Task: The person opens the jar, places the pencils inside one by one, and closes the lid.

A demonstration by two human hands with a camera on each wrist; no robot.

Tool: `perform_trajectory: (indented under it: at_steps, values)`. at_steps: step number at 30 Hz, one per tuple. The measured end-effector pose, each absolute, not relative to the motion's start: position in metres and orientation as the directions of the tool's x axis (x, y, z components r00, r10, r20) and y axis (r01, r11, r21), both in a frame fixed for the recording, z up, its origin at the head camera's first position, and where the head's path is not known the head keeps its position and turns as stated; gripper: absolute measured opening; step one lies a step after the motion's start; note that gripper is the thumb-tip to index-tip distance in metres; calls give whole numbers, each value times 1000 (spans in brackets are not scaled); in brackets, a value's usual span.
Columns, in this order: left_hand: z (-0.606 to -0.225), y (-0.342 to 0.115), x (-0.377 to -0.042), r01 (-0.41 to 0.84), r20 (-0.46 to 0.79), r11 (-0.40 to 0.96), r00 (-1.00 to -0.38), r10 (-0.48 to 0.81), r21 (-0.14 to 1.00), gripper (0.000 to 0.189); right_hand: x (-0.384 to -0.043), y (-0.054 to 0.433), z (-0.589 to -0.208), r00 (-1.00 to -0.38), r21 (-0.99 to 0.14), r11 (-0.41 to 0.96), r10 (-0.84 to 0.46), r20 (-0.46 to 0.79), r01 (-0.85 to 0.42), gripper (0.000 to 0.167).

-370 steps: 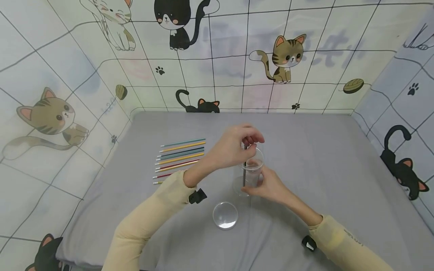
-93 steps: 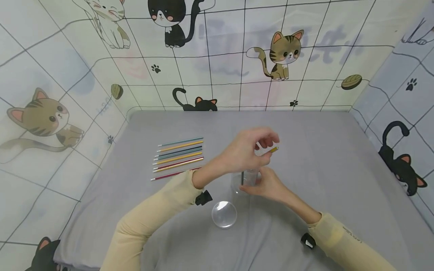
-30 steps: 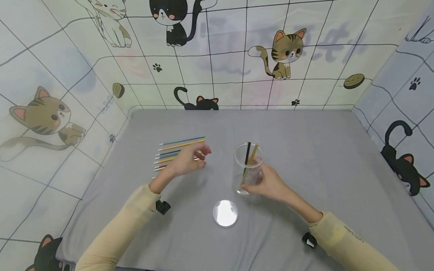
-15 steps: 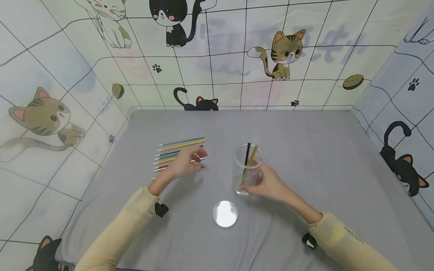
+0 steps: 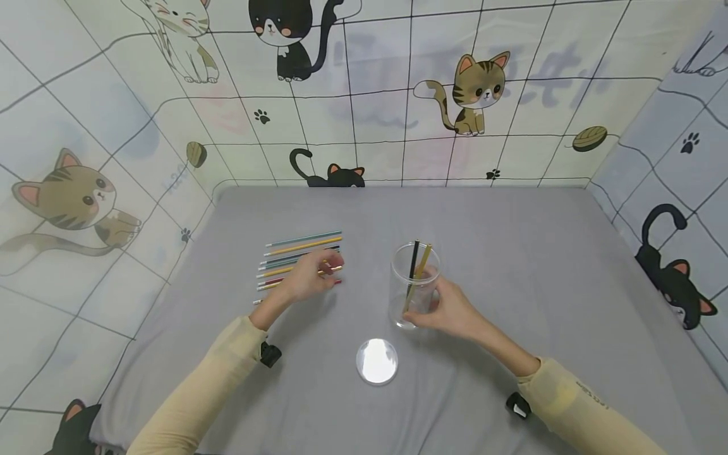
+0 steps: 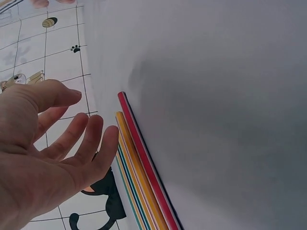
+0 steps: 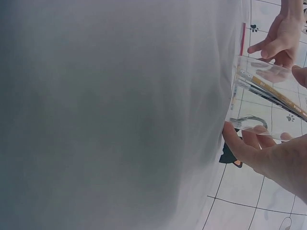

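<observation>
My left hand (image 5: 307, 277) hovers over the right ends of a row of pencils, its fingers loosely bent with nothing between them. In the left wrist view a red pencil (image 6: 144, 148) lies nearest, beside a yellow pencil (image 6: 135, 151) and several more. The hand hides part of the row in the head view. My right hand (image 5: 452, 309) grips a clear cylindrical cup (image 5: 398, 294) low on its right side, thumb in front. Inside it lean a black pencil (image 5: 414, 256) and a gold-yellow pencil (image 5: 425, 256), their upper ends above the rim.
A round clear lid (image 5: 377, 361) lies on the grey cloth (image 5: 512, 253) in front of the cup. Cat-patterned sheets (image 5: 387, 114) rise behind and at both sides. Each wrist carries a small black camera (image 5: 270, 354).
A gold-yellow pencil, held in my left hand about three seconds ago, now stands in the cup with the black one. My left hand has moved left to the pencil row and sinks slightly there.
</observation>
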State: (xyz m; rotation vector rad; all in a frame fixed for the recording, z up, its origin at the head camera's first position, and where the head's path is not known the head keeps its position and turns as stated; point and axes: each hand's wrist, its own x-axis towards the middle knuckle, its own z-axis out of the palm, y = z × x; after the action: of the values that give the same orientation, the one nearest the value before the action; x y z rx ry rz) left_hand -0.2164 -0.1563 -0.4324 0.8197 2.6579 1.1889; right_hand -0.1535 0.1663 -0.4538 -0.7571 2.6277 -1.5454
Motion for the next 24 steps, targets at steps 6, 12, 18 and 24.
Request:
perform_trajectory:
  at_steps: [6,12,18,24]
  values:
    - [-438,-158,-216,417,93,586,-860,501,695,34,-154,166,-454,-883,-822,401,-403,239,-405,72]
    - [-439,-159,-216,420,93,608,-864,494,673,36,-153,165,-452,-883,-838,377,-407,233,-395,73]
    - [-440,-160,-215,399,64,626,-871,487,670,38,-153,165,-452,-885,-826,399,-404,232,-399,74]
    - [-441,-160,-214,379,33,658,-880,474,651,39,-153,165,-453,-885,-826,400,-405,228,-396,74]
